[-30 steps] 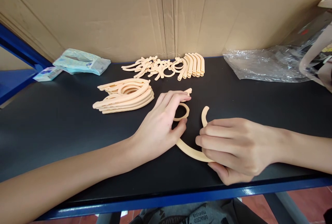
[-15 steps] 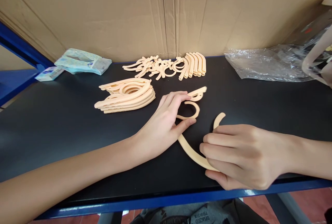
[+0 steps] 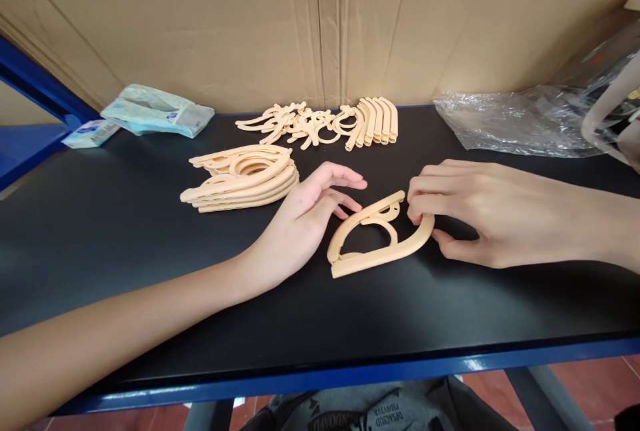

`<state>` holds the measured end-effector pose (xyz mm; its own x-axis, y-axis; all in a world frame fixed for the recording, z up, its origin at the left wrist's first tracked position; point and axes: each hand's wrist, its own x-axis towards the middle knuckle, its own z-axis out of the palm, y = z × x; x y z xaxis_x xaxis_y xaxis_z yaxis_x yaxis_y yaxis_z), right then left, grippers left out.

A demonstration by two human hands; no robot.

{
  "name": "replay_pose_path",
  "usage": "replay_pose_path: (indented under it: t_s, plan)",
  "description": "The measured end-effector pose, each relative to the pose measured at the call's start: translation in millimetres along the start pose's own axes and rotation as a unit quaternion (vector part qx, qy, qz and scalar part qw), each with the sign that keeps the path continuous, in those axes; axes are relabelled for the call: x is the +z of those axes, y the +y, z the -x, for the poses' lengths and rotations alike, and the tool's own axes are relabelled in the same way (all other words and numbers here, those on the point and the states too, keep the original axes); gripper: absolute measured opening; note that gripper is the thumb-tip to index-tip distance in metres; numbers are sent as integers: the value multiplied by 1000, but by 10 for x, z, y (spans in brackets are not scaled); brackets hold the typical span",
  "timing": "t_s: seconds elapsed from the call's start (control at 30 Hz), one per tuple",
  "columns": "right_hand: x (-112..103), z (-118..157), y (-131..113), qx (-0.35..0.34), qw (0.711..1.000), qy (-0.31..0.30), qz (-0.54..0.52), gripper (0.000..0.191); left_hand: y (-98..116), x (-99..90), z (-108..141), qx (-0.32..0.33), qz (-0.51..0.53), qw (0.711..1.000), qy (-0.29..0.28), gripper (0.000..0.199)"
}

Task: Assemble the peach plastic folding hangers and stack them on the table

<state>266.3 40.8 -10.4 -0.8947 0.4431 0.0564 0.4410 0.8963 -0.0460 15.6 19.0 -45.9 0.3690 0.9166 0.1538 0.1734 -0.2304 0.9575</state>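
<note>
A beige folding clothes hanger (image 3: 383,256) lies folded on the black tabletop between my hands, its two curved arms around a round hook. My right hand (image 3: 480,214) pinches the tip of its near arm between thumb and fingers. At the hanger's left side is my left hand (image 3: 313,218), open, with fingers stretched out; a fingertip is at or very near the far arm, and I cannot tell if it touches. To the left of that hand sits a stack of similar folded hangers (image 3: 240,188).
Loose hooks and small beige parts (image 3: 295,124) lie at the back, beside a row of curved hanger arms (image 3: 377,123). Clear plastic bags (image 3: 520,121) are at the back right. A light-blue tissue pack (image 3: 155,111) lies back left, before a cardboard wall (image 3: 225,31).
The hanger's near arm has swung up against the rest, so it is now folded. My right hand moved away from the table's front edge. My left hand loosened its grip and opened.
</note>
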Motion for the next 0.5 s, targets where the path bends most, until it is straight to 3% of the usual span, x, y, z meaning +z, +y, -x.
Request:
replay_pose_path:
  t_s: [0.07, 0.17, 0.3, 0.5]
  plan:
    - [-6, -1, -1, 7, 1000, -11, -10, 6, 17, 6, -3, 2, -3, 1000, -8, 22]
    - [-12, -10, -16, 8, 1000, -20, -18, 8, 32, -2, 4, 28, -93, 995, -38, 18]
    - [-14, -12, -29, 5, 1000, -14, -24, 9, 17, -27, 10, 93, -220, 965, -108, 32]
    - [-26, 11, -54, 6, 998, -33, -48, 10, -14, -36, 20, 102, -299, 938, -143, 33]
